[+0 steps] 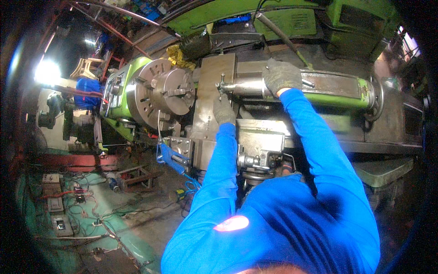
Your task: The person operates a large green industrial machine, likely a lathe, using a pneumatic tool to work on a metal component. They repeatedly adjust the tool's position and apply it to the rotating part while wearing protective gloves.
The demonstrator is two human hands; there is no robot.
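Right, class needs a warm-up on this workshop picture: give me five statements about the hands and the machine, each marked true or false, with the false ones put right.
1. The left hand and the right hand both wear gloves. True.
2. The person's sleeves are red. False: the sleeves are blue.
3. The left hand is nearer than the right hand to the round chuck. True.
4. The right hand rests on the chuck. False: it is at the shiny metal cylinder, well to the right of the chuck.
5. A handwheel stands to the right of both hands. True.
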